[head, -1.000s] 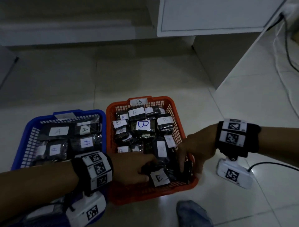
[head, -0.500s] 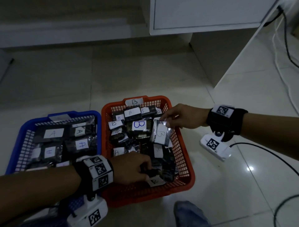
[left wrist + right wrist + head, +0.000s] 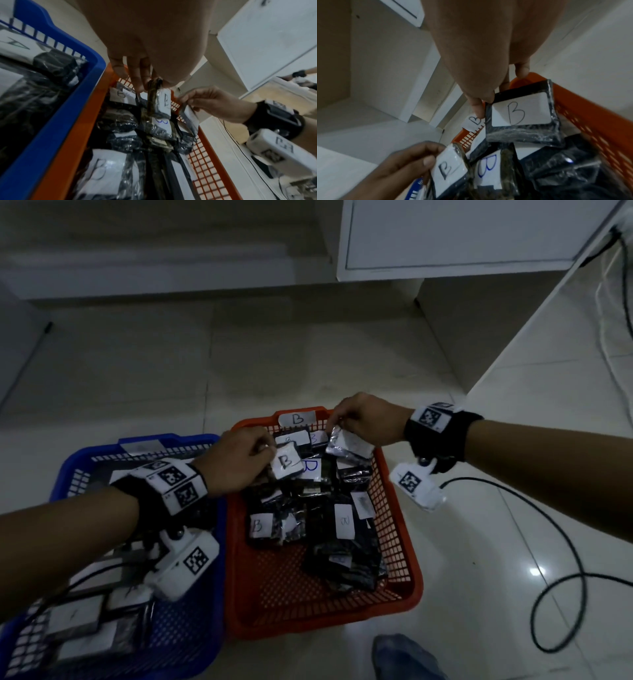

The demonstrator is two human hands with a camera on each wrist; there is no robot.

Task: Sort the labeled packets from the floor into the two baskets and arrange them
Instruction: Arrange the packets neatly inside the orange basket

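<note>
Both hands pinch B packets by their top edges, left hand (image 3: 239, 460) and right hand (image 3: 366, 419), over the orange basket (image 3: 400, 542); the packets look light, crinkly and slippery, best gripped at the sealed rim.

Both forearms reaching forward and down, wrists banded in black straps with marker tags. Left hand (image 3: 239, 460) knuckles up, fingers (image 3: 137, 75) and thumb pinched together on the top edge of a packet (image 3: 285, 462). Right hand (image 3: 368, 419) further ahead (wrist bent slightly inward), fingertips (image 3: 477, 108) gripping the upper corner of a second packet (image 3: 520, 115).
</note>
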